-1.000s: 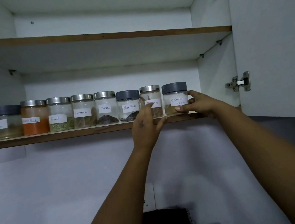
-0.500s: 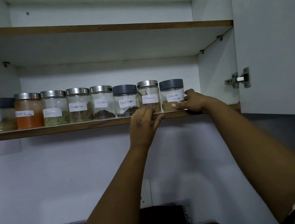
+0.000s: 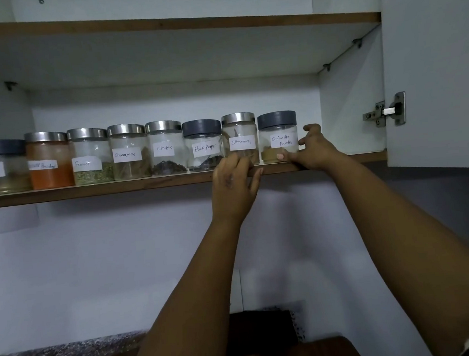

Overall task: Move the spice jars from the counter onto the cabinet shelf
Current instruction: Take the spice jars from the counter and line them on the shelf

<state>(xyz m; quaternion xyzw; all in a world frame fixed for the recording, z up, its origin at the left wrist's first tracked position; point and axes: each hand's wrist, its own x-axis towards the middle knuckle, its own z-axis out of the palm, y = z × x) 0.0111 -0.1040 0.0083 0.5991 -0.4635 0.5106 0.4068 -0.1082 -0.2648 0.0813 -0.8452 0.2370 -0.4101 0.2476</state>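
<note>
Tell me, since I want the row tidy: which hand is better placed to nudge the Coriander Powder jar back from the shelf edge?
The right hand: it already holds the Coriander Powder jar. The left hand is at the neighbouring Cinnamon jar.

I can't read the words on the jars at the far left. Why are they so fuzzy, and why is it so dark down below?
Head view: the left-end jar sits at the wide lens's edge, so its label smears; the coriander jar near the middle reads clearly. Head view: the light is dim, and the counter at the bottom lies in shadow.
</note>
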